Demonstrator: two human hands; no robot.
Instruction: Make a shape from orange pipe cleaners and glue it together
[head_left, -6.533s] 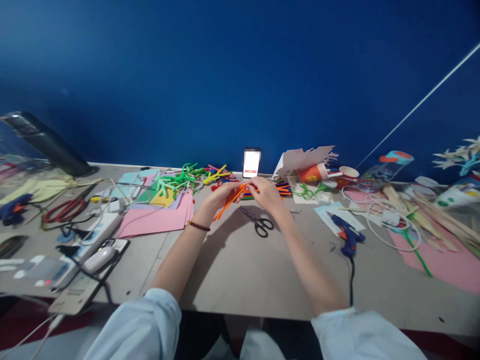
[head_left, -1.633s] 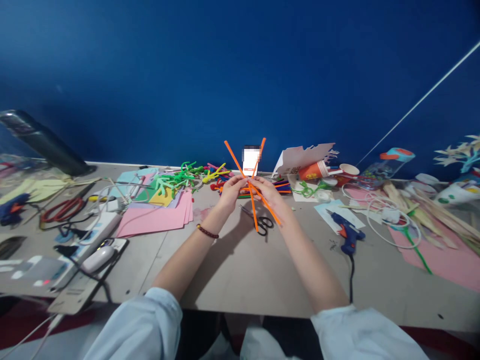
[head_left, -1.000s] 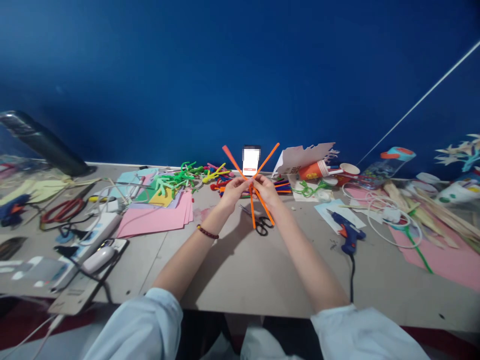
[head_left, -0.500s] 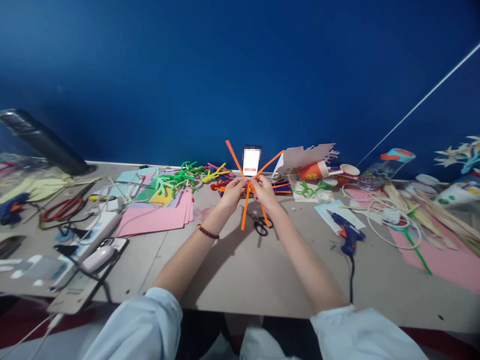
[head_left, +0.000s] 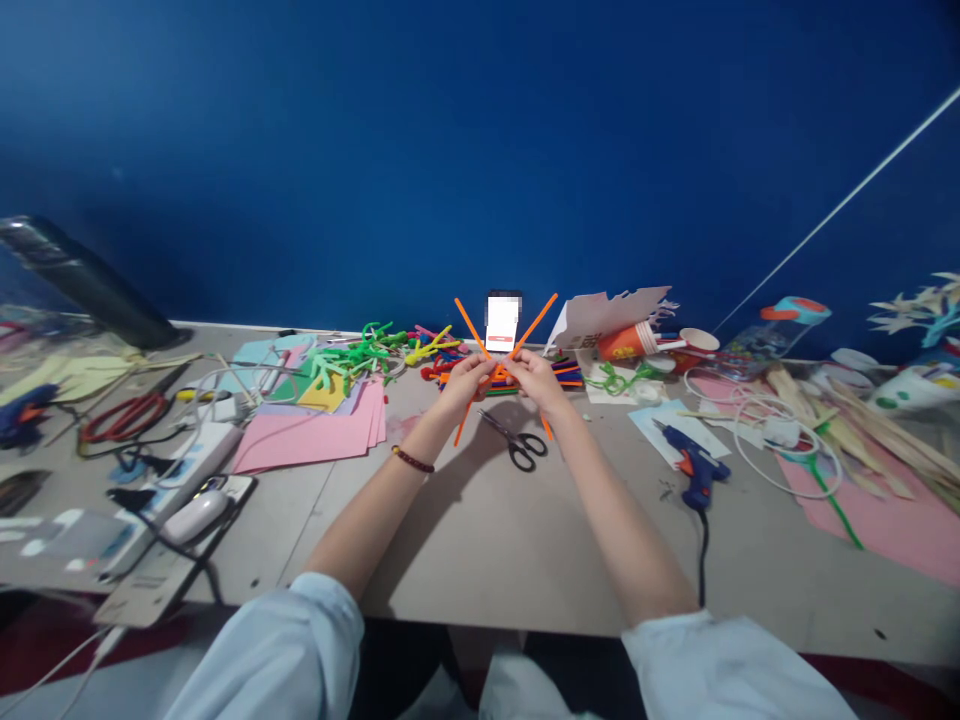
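Orange pipe cleaners [head_left: 537, 322] cross between my hands, two ends spreading upward and two downward past the fingers. My left hand [head_left: 466, 383] is closed in a pinch on them near the crossing. From the other side, my right hand [head_left: 536, 378] pinches them too, its fingertips close to the left ones. The crossing itself is partly covered by my fingers. Below the hands, black-handled scissors [head_left: 519, 445] lie on the table. Just behind stands a phone [head_left: 502, 322] with a lit screen, and a bundle of coloured pipe cleaners [head_left: 566, 374] lies under the hands.
Green pipe cleaners [head_left: 356, 355] and pink paper sheets [head_left: 311, 440] lie to the left, beside a power strip [head_left: 176, 480] with cables. A blue glue gun [head_left: 697, 468] rests to the right, near orange paper cups [head_left: 626, 344] and a coiled white cable [head_left: 750, 425]. A blue wall rises behind.
The lower ends of the orange pipe cleaners have spread further apart, the left one swinging leftward. The upper ends have shifted slightly. Both hands keep their pinch, and the scissors show more fully.
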